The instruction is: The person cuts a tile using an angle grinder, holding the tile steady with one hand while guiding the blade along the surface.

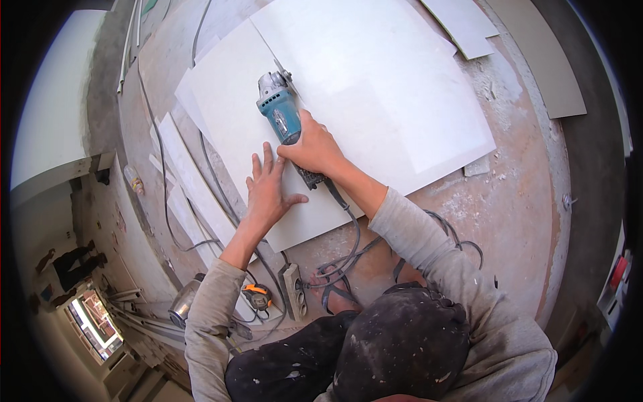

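Observation:
A teal angle grinder (281, 114) with a grey metal head lies over a large white tile or panel (402, 100). My right hand (315, 147) is wrapped round the grinder's body, and its cable runs back from the black rear end. The thin disc stands edge-on at a straight line in the white surface that continues away from me. On the left, my left hand (268, 187) lies on the panel with its fingers spread, close beside the grinder's rear, holding nothing. Whether the disc is spinning I cannot tell.
A power strip (292, 291) and an orange-black tape measure (256, 297) lie near my feet among looped cables (355, 258). Long white strips (197, 174) and a plastic bottle (134, 179) are at the left. More panel pieces (462, 27) lie far right. Another person (70, 268) appears at far left.

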`<act>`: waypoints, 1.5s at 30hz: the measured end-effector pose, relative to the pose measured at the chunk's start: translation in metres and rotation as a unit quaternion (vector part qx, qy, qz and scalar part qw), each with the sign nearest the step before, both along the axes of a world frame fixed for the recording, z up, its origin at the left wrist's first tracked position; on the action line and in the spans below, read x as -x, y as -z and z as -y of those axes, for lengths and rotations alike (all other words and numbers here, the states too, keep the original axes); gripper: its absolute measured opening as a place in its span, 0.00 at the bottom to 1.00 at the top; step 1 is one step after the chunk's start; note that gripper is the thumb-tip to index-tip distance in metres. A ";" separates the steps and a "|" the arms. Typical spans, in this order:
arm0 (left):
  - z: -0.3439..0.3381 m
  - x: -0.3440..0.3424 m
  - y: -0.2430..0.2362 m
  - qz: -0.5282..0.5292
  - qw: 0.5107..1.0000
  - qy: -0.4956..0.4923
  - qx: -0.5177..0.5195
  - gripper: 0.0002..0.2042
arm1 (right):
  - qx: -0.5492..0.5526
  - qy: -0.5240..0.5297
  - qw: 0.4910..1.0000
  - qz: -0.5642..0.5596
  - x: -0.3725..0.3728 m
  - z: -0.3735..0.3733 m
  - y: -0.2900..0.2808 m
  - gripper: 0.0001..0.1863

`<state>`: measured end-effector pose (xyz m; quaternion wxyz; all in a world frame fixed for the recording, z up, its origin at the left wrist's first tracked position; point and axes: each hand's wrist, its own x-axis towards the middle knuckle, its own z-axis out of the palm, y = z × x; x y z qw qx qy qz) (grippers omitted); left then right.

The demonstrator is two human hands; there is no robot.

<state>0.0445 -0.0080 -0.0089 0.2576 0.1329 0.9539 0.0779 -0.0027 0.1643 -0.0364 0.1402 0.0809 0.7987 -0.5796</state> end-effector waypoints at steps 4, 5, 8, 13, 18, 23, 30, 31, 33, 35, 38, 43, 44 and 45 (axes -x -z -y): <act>-0.005 0.000 -0.003 0.004 1.000 -0.006 0.000 0.61 | -0.005 0.002 1.000 0.017 0.016 -0.002 -0.001 0.50; -0.007 0.000 -0.002 0.005 1.000 -0.006 -0.001 0.61 | -0.001 0.001 1.000 0.022 0.019 -0.003 0.000 0.50; -0.005 -0.001 -0.004 0.004 1.000 -0.009 0.003 0.61 | 0.028 -0.037 0.997 0.058 0.027 -0.005 -0.005 0.53; -0.005 -0.001 -0.002 0.002 1.000 -0.005 0.015 0.61 | 0.008 -0.027 0.999 0.042 0.021 -0.004 -0.004 0.51; -0.006 -0.001 -0.002 -0.005 1.000 -0.002 0.018 0.60 | -0.008 -0.012 1.000 0.023 0.010 -0.003 -0.003 0.50; -0.005 -0.002 0.002 -0.008 1.000 0.000 0.026 0.59 | -0.025 -0.011 0.999 0.016 -0.008 -0.003 -0.001 0.51; -0.007 -0.002 -0.004 -0.020 1.000 -0.007 0.021 0.61 | -0.017 -0.015 0.999 0.028 -0.028 -0.007 -0.003 0.50; -0.008 -0.002 -0.004 -0.018 1.000 -0.006 0.020 0.61 | -0.004 -0.013 1.000 0.028 -0.030 -0.010 -0.003 0.49; -0.009 -0.002 -0.004 -0.018 1.000 -0.009 0.017 0.62 | 0.009 -0.012 0.999 0.029 -0.034 -0.012 -0.004 0.49; -0.009 -0.001 -0.004 -0.018 1.000 -0.009 0.013 0.62 | 0.015 -0.005 0.999 0.029 -0.037 -0.012 -0.005 0.48; -0.007 -0.001 -0.005 -0.013 1.000 -0.010 0.025 0.62 | 0.018 -0.011 0.999 0.035 -0.039 -0.011 -0.010 0.48; -0.010 -0.001 -0.004 -0.002 0.999 -0.012 0.032 0.62 | 0.016 -0.004 0.999 0.029 -0.046 -0.014 -0.010 0.49; -0.011 0.000 -0.004 -0.002 0.999 -0.011 0.032 0.62 | 0.018 -0.006 0.999 0.033 -0.047 -0.015 -0.011 0.49; -0.011 0.000 -0.004 -0.001 0.999 -0.011 0.032 0.62 | 0.018 -0.005 0.999 0.033 -0.047 -0.016 -0.012 0.49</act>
